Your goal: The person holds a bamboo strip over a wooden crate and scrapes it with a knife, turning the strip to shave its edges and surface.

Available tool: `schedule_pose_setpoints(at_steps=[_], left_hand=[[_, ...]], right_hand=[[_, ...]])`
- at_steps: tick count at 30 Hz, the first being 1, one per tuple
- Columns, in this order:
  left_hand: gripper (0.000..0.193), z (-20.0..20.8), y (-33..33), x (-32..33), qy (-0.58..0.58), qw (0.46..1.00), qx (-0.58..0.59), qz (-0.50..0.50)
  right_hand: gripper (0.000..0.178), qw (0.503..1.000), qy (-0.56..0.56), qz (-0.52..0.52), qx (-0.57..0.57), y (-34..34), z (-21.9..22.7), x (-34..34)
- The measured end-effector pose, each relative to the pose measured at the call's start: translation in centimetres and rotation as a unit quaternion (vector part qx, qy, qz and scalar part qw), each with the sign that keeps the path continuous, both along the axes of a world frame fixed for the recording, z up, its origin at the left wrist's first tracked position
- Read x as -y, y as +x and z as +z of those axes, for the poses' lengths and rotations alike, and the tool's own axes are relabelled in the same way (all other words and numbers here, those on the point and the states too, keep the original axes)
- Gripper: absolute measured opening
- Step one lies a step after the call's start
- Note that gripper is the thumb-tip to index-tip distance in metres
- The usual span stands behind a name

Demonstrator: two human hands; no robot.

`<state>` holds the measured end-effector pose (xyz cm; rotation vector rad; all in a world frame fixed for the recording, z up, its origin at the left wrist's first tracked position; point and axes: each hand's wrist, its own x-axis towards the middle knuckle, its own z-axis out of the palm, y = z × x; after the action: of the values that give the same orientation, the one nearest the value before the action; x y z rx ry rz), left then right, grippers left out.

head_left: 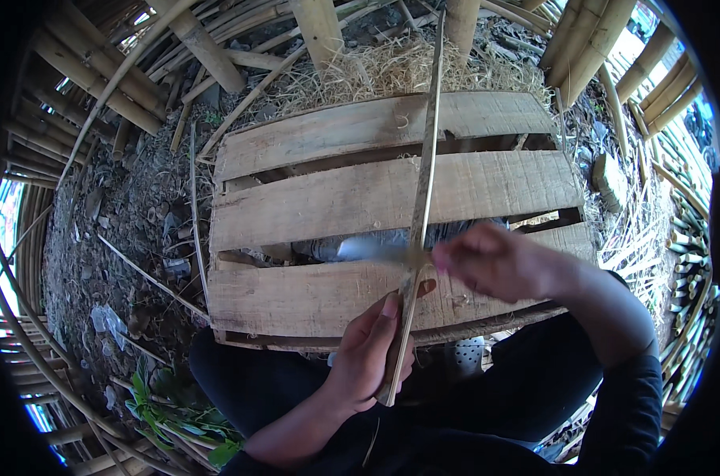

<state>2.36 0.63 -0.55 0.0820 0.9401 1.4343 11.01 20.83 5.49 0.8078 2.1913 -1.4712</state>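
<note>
My left hand (366, 353) is closed round the lower end of a long split bamboo strip (426, 170). The strip slants up and away from me over a slatted wooden table (304, 297), its far end reaching past the far edge. My right hand (503, 258) is closed on a knife (369, 248), whose blade points left and is smeared by motion. The blade crosses the strip a little above my left hand; whether it touches the strip, I cannot tell. My right fingers hide the knife's handle.
Curly bamboo shavings (391, 67) heap up beyond the table between upright bamboo posts (318, 32). Thin strips (152, 278) lie on the littered ground at left, near green leaves (181, 416). Cut bamboo pieces (689, 278) are stacked at right. My legs (264, 381) are against the near side.
</note>
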Motion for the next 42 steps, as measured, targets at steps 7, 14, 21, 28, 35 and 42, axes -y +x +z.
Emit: schedule_pose_setpoints(at_steps=[7,14,21,28,35,42], left_hand=[[0.053,0.6,-0.1,0.6,0.037,0.994,0.099,0.024],[0.049,-0.3,-0.6,0.7,0.077,0.978,0.189,0.031],[0.054,-1.1,-0.8,0.6,0.093,0.972,0.213,0.040],[0.059,-0.6,-1.0,0.8,0.133,0.976,0.163,0.050],[0.055,-1.4,-1.2,0.5,0.249,0.919,0.295,0.086],[0.015,-2.5,-1.5,0.3,0.332,0.855,0.394,0.064]], right_hand=[[0.032,0.998,-0.056,0.010,0.013,0.6,-0.4,0.3],[0.043,0.989,-0.021,0.025,-0.143,1.4,-0.2,2.3],[0.037,0.989,-0.054,0.027,-0.131,1.7,-1.0,3.0],[0.036,0.981,-0.033,0.047,-0.184,2.7,-1.3,2.7],[0.030,0.985,-0.112,-0.069,-0.109,1.7,0.9,0.2],[0.041,0.969,-0.155,-0.169,-0.094,0.6,0.9,0.6]])
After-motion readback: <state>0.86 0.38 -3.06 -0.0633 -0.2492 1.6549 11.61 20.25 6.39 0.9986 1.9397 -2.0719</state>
